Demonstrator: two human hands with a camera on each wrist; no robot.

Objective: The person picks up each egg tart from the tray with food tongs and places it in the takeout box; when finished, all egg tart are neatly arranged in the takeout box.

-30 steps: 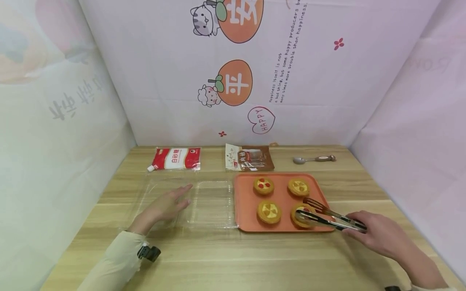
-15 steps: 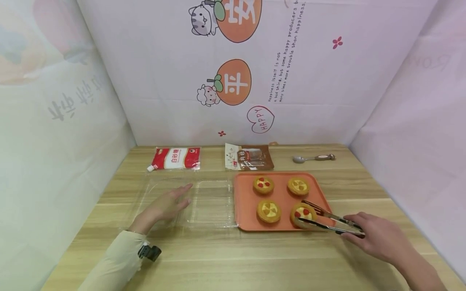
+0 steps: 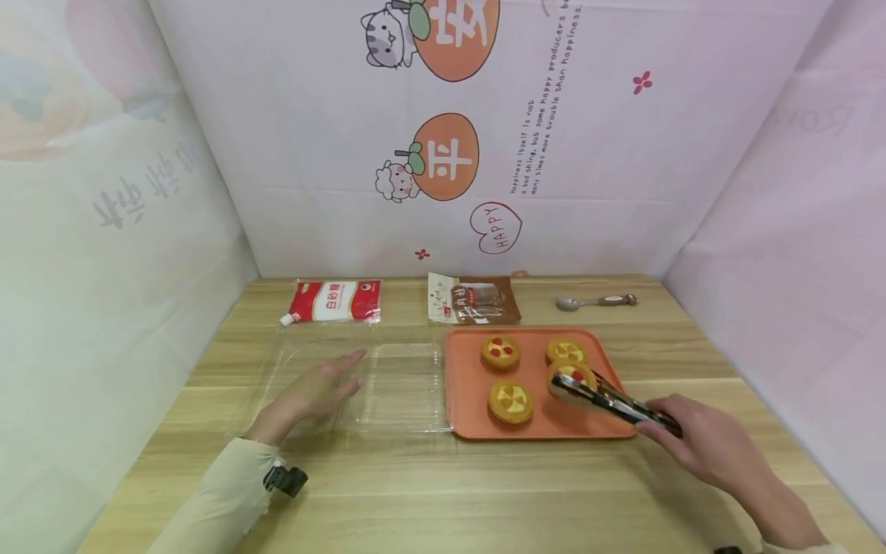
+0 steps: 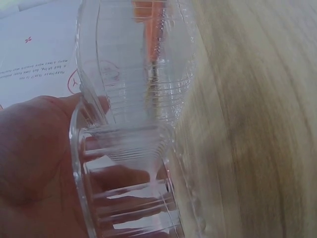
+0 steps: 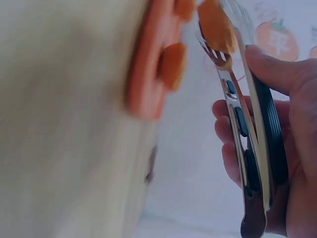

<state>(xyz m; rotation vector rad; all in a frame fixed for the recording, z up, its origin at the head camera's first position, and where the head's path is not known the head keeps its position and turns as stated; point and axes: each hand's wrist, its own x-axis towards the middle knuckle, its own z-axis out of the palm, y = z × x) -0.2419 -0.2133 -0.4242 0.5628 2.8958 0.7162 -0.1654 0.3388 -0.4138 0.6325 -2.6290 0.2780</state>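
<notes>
My right hand (image 3: 699, 438) grips metal tongs (image 3: 619, 404) with dark grip strips. Pinched between the tong tips is a tart (image 3: 571, 375) with red pieces on top, raised over the orange tray (image 3: 477, 429) and partly overlapping the far right tart (image 3: 566, 351) in the head view. On the tray lie another red-topped tart (image 3: 501, 352) and a plain yellow one (image 3: 511, 402). My left hand (image 3: 314, 391) rests on the opened clear plastic container (image 3: 404, 388), index finger extended; in the left wrist view its fingers (image 4: 129, 183) show through the ribbed plastic.
Behind the container lies a red and white bag (image 3: 335, 301). A brown packet (image 3: 477, 299) lies behind the tray, and a spoon (image 3: 595, 302) to its right. White printed cloth walls (image 3: 588, 231) bound the wooden table (image 3: 429, 500) at the back and sides.
The tongs have closed round the near right tart and lifted it off the tray, up toward the far right one. My left hand and the container have stayed in place.
</notes>
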